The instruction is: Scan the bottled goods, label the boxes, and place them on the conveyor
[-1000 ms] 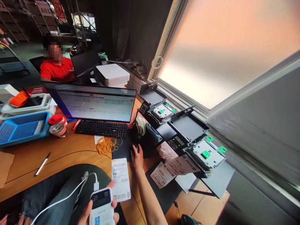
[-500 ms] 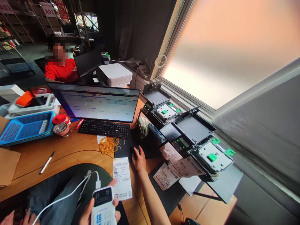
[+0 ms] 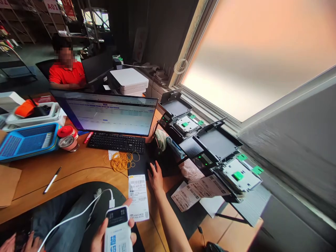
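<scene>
My left hand is at the bottom edge, closed around a white power bank with a small dark display and a white cable plugged into its top. A printed shipping label stands up beside the power bank, touching my fingertips. My right hand reaches forward over the desk and rests on a black mouse, fingers curved over it, on a black mouse pad.
A monitor and black keyboard stand ahead, with yellow rubber bands, a pen, a blue basket and a red-lidded jar. Two open label printers line the window side above loose labels. A person in red sits opposite. Another person's hand shows bottom left.
The power bank and label have shifted slightly right and down in view as my head turned. My right hand stays on the mouse.
</scene>
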The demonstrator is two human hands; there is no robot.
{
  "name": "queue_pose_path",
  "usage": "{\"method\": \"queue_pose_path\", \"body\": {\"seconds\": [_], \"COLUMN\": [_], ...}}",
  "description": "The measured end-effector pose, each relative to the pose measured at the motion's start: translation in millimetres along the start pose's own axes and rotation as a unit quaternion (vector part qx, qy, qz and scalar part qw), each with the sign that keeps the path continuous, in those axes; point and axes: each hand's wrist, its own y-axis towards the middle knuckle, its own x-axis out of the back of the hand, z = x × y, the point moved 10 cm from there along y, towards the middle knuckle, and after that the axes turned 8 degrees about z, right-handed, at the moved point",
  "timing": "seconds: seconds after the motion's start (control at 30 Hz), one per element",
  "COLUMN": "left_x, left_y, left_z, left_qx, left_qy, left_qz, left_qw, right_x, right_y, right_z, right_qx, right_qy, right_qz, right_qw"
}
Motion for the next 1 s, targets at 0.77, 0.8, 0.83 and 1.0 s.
{"method": "queue_pose_path", "body": {"seconds": [0.77,0.8,0.83,1.0], "left_x": [-2.0,-2.3,-2.5,-1.2], "left_y": [-4,-4,-4,-7], "left_z": [-1,-1,0,3], "left_qx": [-0.009,-0.008,-0.007,0.002], "left_qy": [0.024,0.024,0.025,0.006], "left_qz": [-0.03,-0.03,-0.03,-0.041], "left_qw": [0.999,0.999,0.999,0.999], "right_x": [8,8,9,14], "right_y": [1,2,2,-4], "right_z": [-6,-7,-7,0], "right_qx": [-0.032,-0.034,-0.036,-0.022], "right_qy": [-0.009,-0.011,-0.014,-0.032], "right_qz": [-0.031,-0.032,-0.035,-0.037], "right_qw": [0.999,0.999,0.999,0.999]}}
